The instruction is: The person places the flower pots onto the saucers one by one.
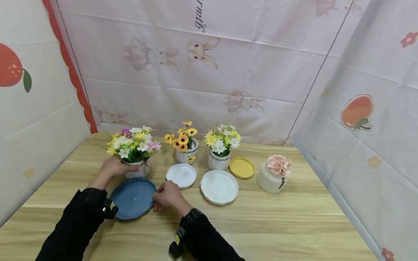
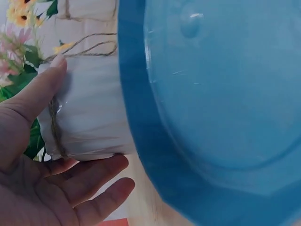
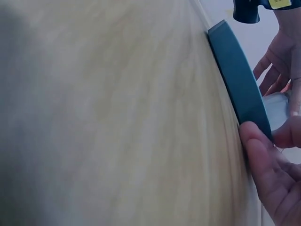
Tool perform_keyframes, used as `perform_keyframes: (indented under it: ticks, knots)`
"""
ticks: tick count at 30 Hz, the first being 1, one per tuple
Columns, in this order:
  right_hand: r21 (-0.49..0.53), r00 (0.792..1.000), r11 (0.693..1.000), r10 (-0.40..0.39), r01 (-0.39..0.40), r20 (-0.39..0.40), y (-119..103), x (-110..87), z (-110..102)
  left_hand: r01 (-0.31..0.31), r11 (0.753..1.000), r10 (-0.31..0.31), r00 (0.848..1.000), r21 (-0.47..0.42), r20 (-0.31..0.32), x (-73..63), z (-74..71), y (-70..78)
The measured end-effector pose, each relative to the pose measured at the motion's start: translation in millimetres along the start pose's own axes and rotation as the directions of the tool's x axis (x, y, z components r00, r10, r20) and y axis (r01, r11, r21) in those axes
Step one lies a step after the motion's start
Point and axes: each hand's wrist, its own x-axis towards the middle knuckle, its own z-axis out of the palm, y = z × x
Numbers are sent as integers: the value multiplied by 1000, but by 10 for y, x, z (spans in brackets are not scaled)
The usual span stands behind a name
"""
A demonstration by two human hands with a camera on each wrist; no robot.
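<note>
At the table's left, my left hand (image 1: 118,167) holds a pale pot (image 1: 135,170) of mixed white, yellow and pink flowers (image 1: 134,143). In the left wrist view, the thumb lies along one side of the pot (image 2: 89,108) and the fingers along the other; twine circles it. Just in front of the pot lies a round blue plate (image 1: 133,198) with a faceted rim. My right hand (image 1: 170,195) pinches that plate's right edge. The right wrist view shows thumb and fingertips on either side of the plate's rim (image 3: 240,75), low over the wood.
Behind my right hand are a small white plate (image 1: 181,175) and a larger one (image 1: 219,187). Farther back stand a pot of orange flowers (image 1: 187,154), a pot of yellow-white flowers (image 1: 218,160) and a yellow dish (image 1: 242,168). A white jar (image 1: 270,180) with pink blooms stands right.
</note>
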Motion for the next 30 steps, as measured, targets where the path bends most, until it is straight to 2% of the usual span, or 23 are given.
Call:
perform_keyframes:
  ticks: [5, 9, 12, 14, 18, 21, 27, 30]
  knots:
    - [112, 997, 992, 69, -67, -17, 19, -7, 9, -32, 999, 32, 999, -22, 18, 19, -22, -44]
    - [150, 995, 985, 95, -91, -21, 15, -8, 15, 44, 996, -40, 998, -80, 53, -2, -36, -70]
    - [155, 993, 982, 110, -104, -29, 9, -3, 15, 111, 983, -99, 991, -143, 95, -12, -37, -76]
    - [159, 993, 981, 117, -111, -31, 8, -1, 13, 126, 976, -107, 988, -177, 112, -14, -30, -70]
    - [167, 992, 979, 123, -117, -27, 7, -5, 8, 108, 975, -86, 989, -195, 120, -23, -26, -60]
    - [168, 993, 980, 116, -111, -20, 7, -5, 12, 84, 980, -63, 991, -181, 118, -21, -28, -68]
    - [172, 994, 979, 111, -107, -17, 14, -6, 22, 23, 999, -19, 996, -45, 88, 18, -39, -78]
    - [176, 993, 979, 113, -106, -31, 14, -14, 20, 28, 999, -27, 996, -21, 81, 34, -27, -59]
